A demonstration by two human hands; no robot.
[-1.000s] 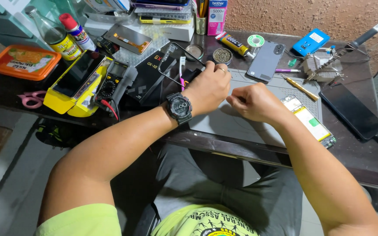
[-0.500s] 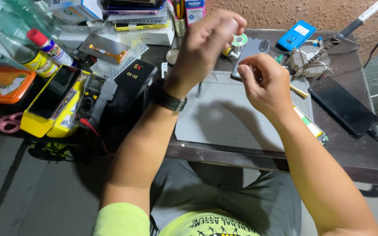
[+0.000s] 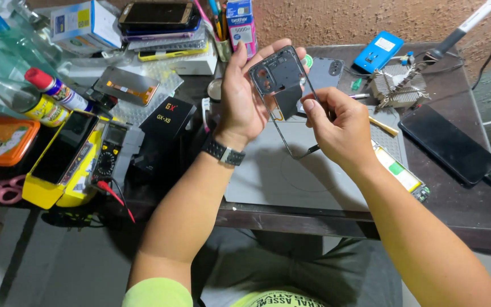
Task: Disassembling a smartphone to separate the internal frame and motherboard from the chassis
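1. While we hold the phone frame (image 3: 282, 91) up above the grey mat (image 3: 296, 170), our left hand (image 3: 245, 96) is curled round its left edge and top, and our right hand (image 3: 339, 128) pinches its right rail between thumb and fingers (image 3: 309, 104); both grips are closed on it.
2. Risk, in our judgement: the frame looks thin and open at its centre, so a twist between the two hands could bend it; a slip would drop it onto the mat.
3. Materials: dark, rigid frame with camera cut-outs; smooth mat; a black phone (image 3: 447, 145) lies well apart on the dark table (image 3: 484, 210); a yellow multimeter (image 3: 75, 162) sits to the left.
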